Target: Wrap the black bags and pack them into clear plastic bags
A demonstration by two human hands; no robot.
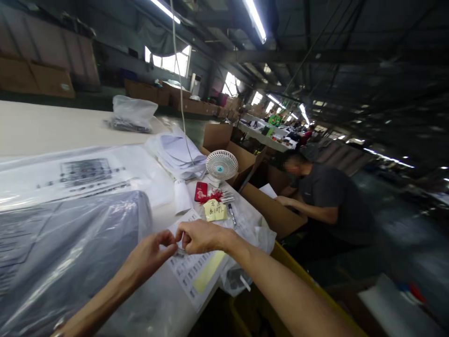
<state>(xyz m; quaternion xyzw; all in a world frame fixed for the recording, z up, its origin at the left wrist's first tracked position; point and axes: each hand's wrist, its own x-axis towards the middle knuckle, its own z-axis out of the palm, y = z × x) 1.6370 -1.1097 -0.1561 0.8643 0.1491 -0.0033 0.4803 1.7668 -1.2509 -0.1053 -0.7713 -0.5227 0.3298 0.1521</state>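
My left hand point(154, 255) and my right hand point(201, 235) meet fingertip to fingertip over a printed sheet of labels point(187, 276). Both are closed in a pinch. A small pale bit shows just under the fingers, but what they hold is too small to make out. Part of the label sheet is bare yellow backing point(209, 271). Left of my left hand lies a dark folded item in a clear plastic bag point(80, 252). Beyond my right hand are a yellow handwritten note point(215, 210) and a pen point(232, 214).
A white fan point(221, 166), a red rectangular case point(201, 192) and stacked papers point(178, 152) stand farther back. Another clear bag point(133, 112) lies at the far side. Right of the table edge are open cardboard boxes point(270, 210), a yellow bin point(280, 255) and a crouching person point(329, 196).
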